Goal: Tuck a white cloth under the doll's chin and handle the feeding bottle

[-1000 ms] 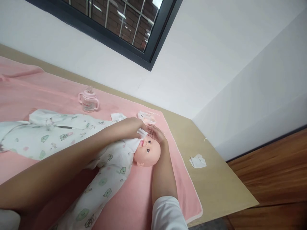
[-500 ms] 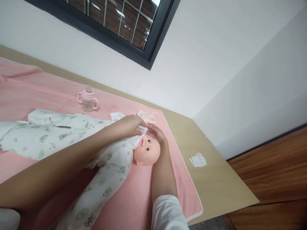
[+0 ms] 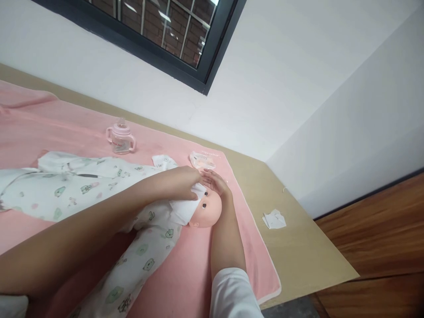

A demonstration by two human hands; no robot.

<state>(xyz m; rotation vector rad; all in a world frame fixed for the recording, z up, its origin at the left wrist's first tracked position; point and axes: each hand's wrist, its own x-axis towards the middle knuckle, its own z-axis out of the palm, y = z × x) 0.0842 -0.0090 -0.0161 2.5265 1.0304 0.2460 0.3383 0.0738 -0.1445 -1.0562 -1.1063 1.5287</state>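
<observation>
A baby doll [image 3: 208, 213] lies face up in a white long-sleeved suit [image 3: 89, 187] printed with small green and pink figures. My left hand [image 3: 183, 182] is closed on a white cloth [image 3: 187, 206] that lies across the doll's neck and lower face, covering its mouth; both eyes still show. Beside the far side of the head rests my right hand [image 3: 217, 182], palm turned toward it and fingers stretched out, holding nothing. My right forearm curves around the top of the head.
Under the doll spreads a pink blanket [image 3: 185, 265] on a tan tabletop [image 3: 298, 251]. A pink two-handled baby bottle [image 3: 121, 139] stands behind the doll. A small clear packet [image 3: 201, 160] lies near my hands, and a folded white tissue [image 3: 274, 219] on the right. White walls border the table.
My left hand has drawn the white cloth up over the doll's mouth, which showed before. The back of that hand has turned and lowered slightly. My right hand has barely moved.
</observation>
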